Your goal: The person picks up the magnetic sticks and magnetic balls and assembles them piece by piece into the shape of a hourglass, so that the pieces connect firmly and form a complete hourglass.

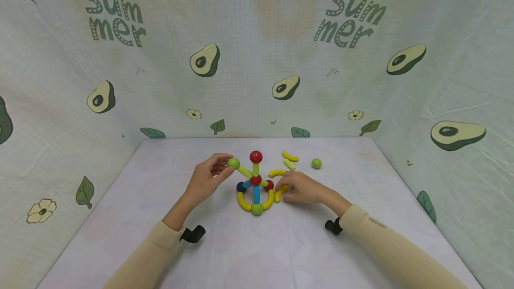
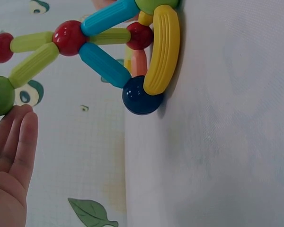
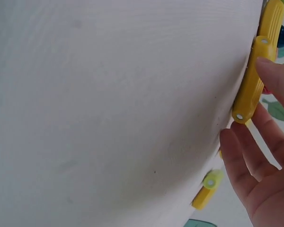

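Note:
A construction of balls and magnetic-looking sticks (image 1: 256, 194) stands on the table. Its base is a ring of yellow curved sticks, with a red ball (image 1: 255, 157) on top. My left hand (image 1: 206, 179) pinches a green ball (image 1: 233, 163) between thumb and fingers; that ball sits at the end of a light green stick (image 2: 34, 65) slanting out from the central red ball (image 2: 69, 38). Right of the ring, my right hand (image 1: 305, 187) holds a loose yellow curved stick (image 3: 250, 85) low at the tabletop, thumb on one side and fingers on the other.
Behind the right hand lie another yellow curved stick (image 1: 277, 173), a light green stick (image 1: 289, 164) and a farther yellow curved stick (image 1: 290, 156). A loose green ball (image 1: 316, 163) rests to their right. A printed cloth (image 1: 249, 115) hangs behind the table.

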Motion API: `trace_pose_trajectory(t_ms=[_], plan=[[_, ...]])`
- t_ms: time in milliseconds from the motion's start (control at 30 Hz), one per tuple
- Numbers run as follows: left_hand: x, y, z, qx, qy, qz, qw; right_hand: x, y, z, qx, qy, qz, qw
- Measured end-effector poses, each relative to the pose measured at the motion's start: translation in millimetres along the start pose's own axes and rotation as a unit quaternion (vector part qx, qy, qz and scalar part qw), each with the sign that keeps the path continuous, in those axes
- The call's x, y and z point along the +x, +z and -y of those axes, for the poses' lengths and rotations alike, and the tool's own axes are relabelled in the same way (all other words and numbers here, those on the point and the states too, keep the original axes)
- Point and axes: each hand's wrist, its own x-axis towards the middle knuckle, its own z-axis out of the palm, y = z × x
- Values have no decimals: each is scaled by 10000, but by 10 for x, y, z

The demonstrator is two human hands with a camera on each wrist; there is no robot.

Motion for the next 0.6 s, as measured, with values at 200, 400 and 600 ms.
trace_pose_trajectory(t_ms=[200,400,600], plan=[[-3,-2,3,31,52,-10,10000,-14,6,-28,-168,72,55,9998],[-2,0,9,60,50,-24,10000,-3,0,-31,-48,-4,130,9999],[-7,4,-7,94,86,-36,9999,4,-25,-24,-94,50,278,9996]])
